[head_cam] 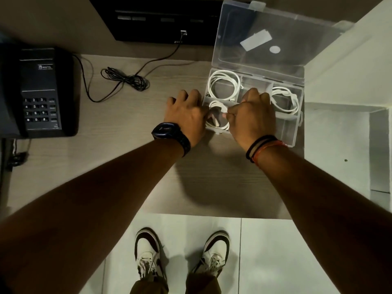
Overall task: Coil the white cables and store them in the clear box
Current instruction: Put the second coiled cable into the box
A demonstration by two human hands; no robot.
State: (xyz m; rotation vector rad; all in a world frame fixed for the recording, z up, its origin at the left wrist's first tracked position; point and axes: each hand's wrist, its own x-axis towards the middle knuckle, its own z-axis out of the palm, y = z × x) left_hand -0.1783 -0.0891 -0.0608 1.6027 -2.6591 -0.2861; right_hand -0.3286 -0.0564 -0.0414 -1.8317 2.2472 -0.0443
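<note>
The clear box (290, 132) stands open on the wooden desk at the right, its lid (275, 35) tilted back. A coiled white cable (224, 85) lies in the far left compartment. Another coil (285, 100) fills the right compartment. A third white cable (218, 115) sits in the near left compartment. My right hand (249, 115) is over the box and pinches that third cable. My left hand (186, 111) rests at the box's left edge, its thumb side against the same coil.
A black desk phone (40, 92) sits at the left, with a thin black cord (125, 79) bundled in the desk's middle. A dark panel (157, 18) lies at the back. A white wall or ledge (347, 71) borders the box's right side. My shoes show below the desk edge.
</note>
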